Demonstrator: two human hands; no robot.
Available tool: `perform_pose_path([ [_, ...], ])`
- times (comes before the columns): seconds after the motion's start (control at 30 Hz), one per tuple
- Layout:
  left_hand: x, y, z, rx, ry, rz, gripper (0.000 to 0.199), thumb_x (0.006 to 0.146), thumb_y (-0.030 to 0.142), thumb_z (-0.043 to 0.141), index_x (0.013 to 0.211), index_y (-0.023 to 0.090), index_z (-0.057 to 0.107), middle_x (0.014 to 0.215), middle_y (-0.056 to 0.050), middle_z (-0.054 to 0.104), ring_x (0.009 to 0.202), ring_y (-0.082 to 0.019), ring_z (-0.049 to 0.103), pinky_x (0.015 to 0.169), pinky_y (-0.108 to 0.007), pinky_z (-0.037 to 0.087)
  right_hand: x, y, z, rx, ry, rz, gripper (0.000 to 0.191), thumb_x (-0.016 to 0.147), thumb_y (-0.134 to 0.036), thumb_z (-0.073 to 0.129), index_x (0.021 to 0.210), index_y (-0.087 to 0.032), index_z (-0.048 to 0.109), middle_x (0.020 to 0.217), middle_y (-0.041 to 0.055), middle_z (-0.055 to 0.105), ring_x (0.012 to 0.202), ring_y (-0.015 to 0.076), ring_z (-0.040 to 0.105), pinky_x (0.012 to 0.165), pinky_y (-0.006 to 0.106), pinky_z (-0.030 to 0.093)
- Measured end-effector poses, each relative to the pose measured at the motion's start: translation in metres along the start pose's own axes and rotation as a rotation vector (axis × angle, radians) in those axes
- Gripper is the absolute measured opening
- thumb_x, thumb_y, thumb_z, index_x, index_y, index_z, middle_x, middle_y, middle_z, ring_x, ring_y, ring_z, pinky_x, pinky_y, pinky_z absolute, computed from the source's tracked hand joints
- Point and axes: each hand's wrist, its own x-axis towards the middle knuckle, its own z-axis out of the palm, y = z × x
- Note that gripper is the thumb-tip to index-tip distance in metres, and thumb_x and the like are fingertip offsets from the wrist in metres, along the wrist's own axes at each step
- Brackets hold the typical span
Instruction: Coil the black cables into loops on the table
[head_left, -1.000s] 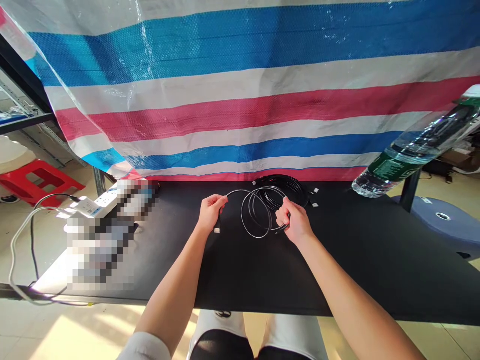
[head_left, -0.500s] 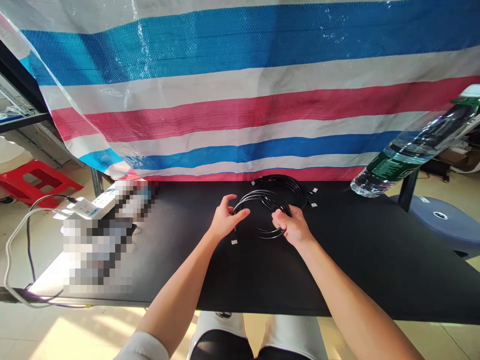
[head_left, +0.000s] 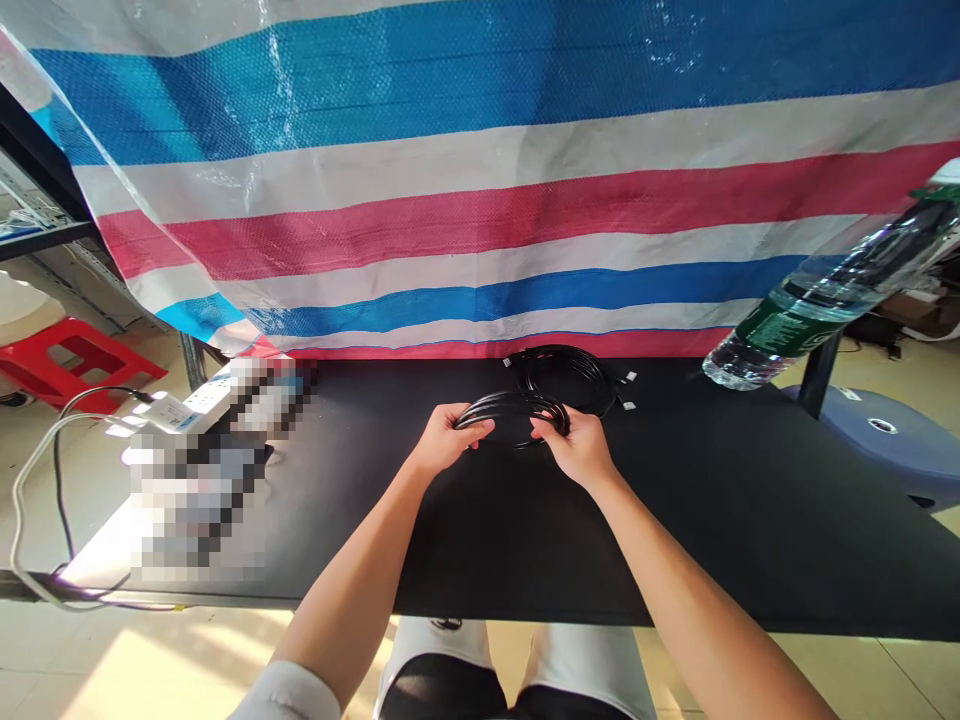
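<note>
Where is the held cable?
In the head view, the coiled black cable is near centre, between the left hand and right hand, in front of another coil.

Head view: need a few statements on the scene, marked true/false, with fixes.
1. The left hand and right hand both hold one black cable coil. True.
2. The right hand is off that coil. False: it grips the coil's right side.
3. A second coil lies on the black table, beyond the held one. True.
4. The second coil is red. False: it is black.
5. A water bottle is to the right of both coils. True.
6. The bottle is nearer the left hand. False: the right hand is nearer.
</note>
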Motion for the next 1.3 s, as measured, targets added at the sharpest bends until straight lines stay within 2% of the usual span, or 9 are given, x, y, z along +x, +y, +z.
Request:
perform_pose_path([
  [0.17, 0.003, -0.006, 0.005, -0.078, -0.021, -0.066, 0.046, 0.066, 0.053, 0.07, 0.047, 0.02, 0.045, 0.039, 0.003, 0.044, 0.041, -0.01, 0.045, 0.047, -0.026, 0.04, 0.003, 0.003, 0.001, -0.177, 0.042, -0.093, 0.05, 0.082, -0.065, 0.047, 0.051, -0.026, 0.045, 0.05, 0.0025, 0.053, 0.052, 0.0192, 0.055, 0.054, 0.031, 0.042],
  [0.3, 0.003, -0.005, 0.009, -0.285, 0.045, -0.064, 0.043, 0.065, 0.058, 0.07, 0.077, 0.022, 0.05, 0.039, 0.013, 0.038, 0.033, -0.008, 0.039, 0.047, -0.03, 0.05, 0.001, 0.009, 0.003, -0.243, 0.021, -0.072, 0.043, 0.085, -0.056, 0.049, 0.055, -0.026, 0.045, 0.049, 0.0023, 0.054, 0.05, 0.0194, 0.058, 0.055, 0.03, 0.042],
  [0.4, 0.005, -0.005, 0.008, -0.266, 0.099, -0.119, 0.049, 0.068, 0.057, 0.069, 0.096, 0.023, 0.048, 0.044, 0.015, 0.042, 0.032, -0.008, 0.04, 0.044, -0.029, 0.05, -0.002, 0.015, 0.009, -0.314, 0.012, 0.03, 0.029, 0.085, -0.048, 0.052, 0.071, -0.023, 0.057, 0.061, 0.0048, 0.064, 0.06, 0.0227, 0.065, 0.057, 0.029, 0.045],
  [0.53, 0.009, -0.005, 0.001, 0.124, 0.234, -0.167, 0.032, 0.084, 0.049, 0.051, 0.069, 0.021, 0.045, 0.045, 0.009, 0.044, 0.039, -0.01, 0.048, 0.049, -0.025, 0.044, -0.002, 0.016, 0.017, -0.493, -0.043, 0.115, 0.025, 0.086, -0.035, 0.052, 0.103, -0.02, 0.062, 0.085, 0.0086, 0.072, 0.078, 0.0255, 0.069, 0.065, 0.031, 0.048],
  [0.67, 0.008, -0.002, 0.0, 0.702, 0.344, -0.177, 0.034, 0.088, 0.037, 0.046, 0.059, 0.021, 0.049, 0.054, 0.0, 0.054, 0.063, -0.018, 0.062, 0.064, -0.029, 0.046, -0.001, 0.009, 0.019, -0.634, -0.201, 0.163, 0.016, 0.087, -0.029, 0.052, 0.088, -0.021, 0.066, 0.082, 0.0082, 0.071, 0.08, 0.0245, 0.068, 0.065, 0.03, 0.046],
  [0.8, 0.006, -0.002, 0.007, 0.982, 0.237, -0.142, 0.023, 0.088, 0.028, 0.047, 0.091, 0.018, 0.066, 0.093, -0.011, 0.067, 0.094, -0.025, 0.065, 0.084, -0.035, 0.049, -0.001, 0.007, 0.02, -0.683, -0.178, 0.232, 0.013, 0.084, -0.027, 0.055, 0.086, -0.021, 0.067, 0.08, 0.0066, 0.068, 0.075, 0.0222, 0.066, 0.06, 0.028, 0.044],
  [0.97, 0.0, -0.004, 0.006, 1.021, 0.004, 0.045, 0.061, 0.079, 0.039, 0.06, 0.136, 0.017, 0.048, 0.136, -0.016, 0.052, 0.127, -0.031, 0.048, 0.106, -0.045, 0.039, -0.003, 0.018, 0.022, -0.532, -0.036, 0.143, 0.018, 0.081, -0.025, 0.056, 0.095, -0.022, 0.067, 0.081, 0.0046, 0.065, 0.072, 0.0198, 0.064, 0.06, 0.029, 0.046],
  [1.13, -0.008, 0.006, 0.002, 1.061, -0.33, 0.011, 0.103, 0.054, 0.062, 0.075, 0.143, 0.022, 0.04, 0.153, -0.016, 0.033, 0.142, -0.041, 0.025, 0.112, -0.055, 0.027, -0.002, 0.027, 0.022, -0.347, 0.019, 0.032, 0.02, 0.079, -0.022, 0.054, 0.093, -0.022, 0.068, 0.082, 0.0035, 0.065, 0.059, 0.0151, 0.059, 0.061, 0.029, 0.05],
  [1.3, -0.01, 0.012, 0.008, 1.138, -0.361, -0.072, 0.106, 0.047, 0.064, 0.077, 0.139, 0.02, 0.047, 0.157, -0.016, 0.026, 0.145, -0.043, 0.015, 0.114, -0.056, 0.022, -0.001, 0.028, 0.019, -0.232, 0.005, -0.003, 0.014, 0.079, -0.027, 0.056, 0.078, -0.022, 0.069, 0.077, 0.0041, 0.068, 0.062, 0.0168, 0.062, 0.062, 0.03, 0.053],
])
